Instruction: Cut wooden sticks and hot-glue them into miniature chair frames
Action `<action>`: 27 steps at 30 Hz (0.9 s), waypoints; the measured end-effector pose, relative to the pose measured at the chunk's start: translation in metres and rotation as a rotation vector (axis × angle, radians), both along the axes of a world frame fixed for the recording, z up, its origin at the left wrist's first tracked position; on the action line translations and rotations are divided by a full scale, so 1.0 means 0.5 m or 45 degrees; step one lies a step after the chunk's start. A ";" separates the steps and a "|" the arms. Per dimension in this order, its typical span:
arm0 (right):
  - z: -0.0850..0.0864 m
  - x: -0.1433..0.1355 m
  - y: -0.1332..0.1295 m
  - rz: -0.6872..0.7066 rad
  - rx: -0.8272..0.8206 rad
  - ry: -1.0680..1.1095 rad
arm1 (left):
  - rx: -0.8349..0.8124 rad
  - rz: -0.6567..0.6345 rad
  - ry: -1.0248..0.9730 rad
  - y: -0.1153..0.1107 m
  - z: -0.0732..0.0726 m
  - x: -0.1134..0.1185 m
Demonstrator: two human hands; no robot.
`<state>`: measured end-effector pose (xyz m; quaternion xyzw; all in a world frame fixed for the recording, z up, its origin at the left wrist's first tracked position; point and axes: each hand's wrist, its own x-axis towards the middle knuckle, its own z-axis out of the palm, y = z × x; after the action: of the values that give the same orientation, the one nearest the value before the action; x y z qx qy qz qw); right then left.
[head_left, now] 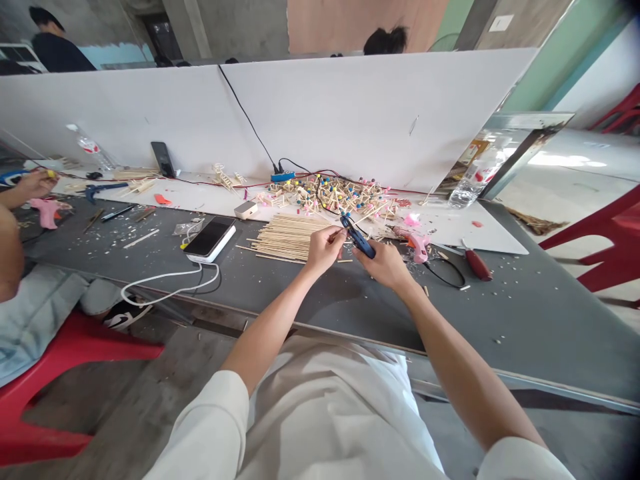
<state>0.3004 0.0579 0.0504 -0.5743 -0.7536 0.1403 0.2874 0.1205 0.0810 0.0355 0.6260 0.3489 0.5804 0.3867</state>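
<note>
My right hand (384, 264) is wrapped round the handles of blue pliers (359, 241), whose jaws point up and to the left. Close beside the jaws, my left hand (325, 251) is pinched together; what its fingers hold is too small to make out. Thin wooden sticks (285, 237) lie in a flat bundle just left of my left hand. Behind both hands spreads a heap of short sticks with coloured ball ends (335, 195). A pink glue gun (419, 245) rests to the right of my right hand.
A phone on a white block (213, 239) with a white cable lies left. A red-handled tool (477, 263) and a plastic bottle (475, 177) are at the right. A white panel (310, 120) stands behind. At far left, another person's hand (37, 183) is near a second pink glue gun (47, 212).
</note>
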 end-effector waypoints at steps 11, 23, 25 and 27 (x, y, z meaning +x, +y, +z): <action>-0.001 -0.001 0.000 0.000 0.011 0.017 | 0.024 0.031 -0.006 0.004 -0.008 -0.001; 0.007 0.000 -0.003 0.037 -0.011 0.037 | 0.030 0.052 -0.037 0.005 -0.008 0.001; 0.009 -0.001 -0.004 0.046 -0.020 0.045 | 0.031 0.056 -0.039 0.004 -0.007 0.002; 0.010 -0.001 -0.005 0.056 -0.024 0.052 | 0.036 0.054 -0.036 0.003 -0.006 0.002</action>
<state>0.3000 0.0556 0.0556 -0.5573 -0.7587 0.1653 0.2940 0.1214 0.0827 0.0325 0.6155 0.3485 0.6022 0.3703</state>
